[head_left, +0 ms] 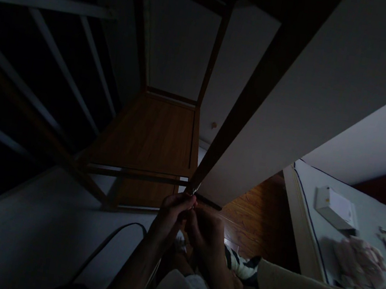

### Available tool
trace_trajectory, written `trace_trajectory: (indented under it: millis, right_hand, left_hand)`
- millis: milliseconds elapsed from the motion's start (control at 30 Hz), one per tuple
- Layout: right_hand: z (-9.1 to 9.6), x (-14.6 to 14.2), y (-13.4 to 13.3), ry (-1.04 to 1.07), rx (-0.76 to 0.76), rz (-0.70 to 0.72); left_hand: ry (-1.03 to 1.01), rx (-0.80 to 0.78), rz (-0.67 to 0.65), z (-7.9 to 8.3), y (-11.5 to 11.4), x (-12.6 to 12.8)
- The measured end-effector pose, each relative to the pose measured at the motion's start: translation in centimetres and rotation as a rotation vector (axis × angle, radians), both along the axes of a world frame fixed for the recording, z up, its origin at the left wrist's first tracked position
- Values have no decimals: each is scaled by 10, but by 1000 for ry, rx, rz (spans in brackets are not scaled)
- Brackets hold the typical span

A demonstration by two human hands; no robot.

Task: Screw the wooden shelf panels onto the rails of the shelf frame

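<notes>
Both my hands meet at the lower end of a dark wooden post [245, 104], part of a wooden rack. My left hand [168, 215] is closed, its thumb and fingers pinched at the post. My right hand [206, 230] is closed just beside it, fingertips nearly touching the left ones. A small pale, shiny thing [194, 190] shows above the fingertips against the post. What the fingers hold is too dark and small to make out. Behind the hands is the rack's brown wooden shelf board [148, 131].
White rails [62, 4] stand at the left. A dark cord [107, 242] curves over a pale surface at the lower left. On the right, a pale mattress [299, 202] carries a white box [335, 207] and a pinkish cloth [359, 261]. Wooden floor [255, 210] lies between. The light is dim.
</notes>
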State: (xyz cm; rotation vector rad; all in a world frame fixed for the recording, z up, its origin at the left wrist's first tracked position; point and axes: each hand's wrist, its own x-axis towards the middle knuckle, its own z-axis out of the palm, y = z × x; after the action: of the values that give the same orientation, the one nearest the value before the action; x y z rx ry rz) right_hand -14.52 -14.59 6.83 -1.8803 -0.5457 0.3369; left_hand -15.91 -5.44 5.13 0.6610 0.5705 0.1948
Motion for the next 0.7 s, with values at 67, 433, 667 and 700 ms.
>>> trace_trajectory:
  millis: [67,433,667,700]
  right_hand:
    - [1,3,2,339,205,28]
    - [-2,-1,-5,-180,-121,-11]
    - [-5,-3,0,-620,-378,-17]
    - [-5,-3,1,-607,-368,-22]
  left_hand:
    - [1,27,-23,0,3,-1]
    - [-58,27,-170,1,9,1]
    - [-13,65,-128,-1,12,2]
    - [-2,66,-122,-1,12,3]
